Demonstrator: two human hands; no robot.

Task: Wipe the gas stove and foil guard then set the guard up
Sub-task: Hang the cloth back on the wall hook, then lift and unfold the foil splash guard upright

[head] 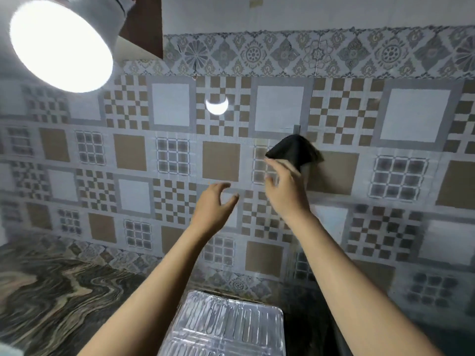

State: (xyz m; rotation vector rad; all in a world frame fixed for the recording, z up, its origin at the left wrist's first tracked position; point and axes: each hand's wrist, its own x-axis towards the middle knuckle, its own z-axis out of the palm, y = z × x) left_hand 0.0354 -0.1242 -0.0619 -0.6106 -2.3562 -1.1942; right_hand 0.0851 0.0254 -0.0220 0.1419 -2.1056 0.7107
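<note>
While the foil guard (226, 327) lies flat, not set up, the left grip (212, 204) is apart and empty; the right grip (285, 191) touches the cloth (295, 150), hold not clear

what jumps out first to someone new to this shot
A glaring round lamp fills the top left corner. Mid-right, a dark cloth hangs against the patterned tile wall, with the right hand at its lower edge and the left hand open beside it. A ribbed foil guard shows at bottom centre.

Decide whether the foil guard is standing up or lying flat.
Lying flat: the foil guard shows its ribbed face upward, nothing propping it.
</note>
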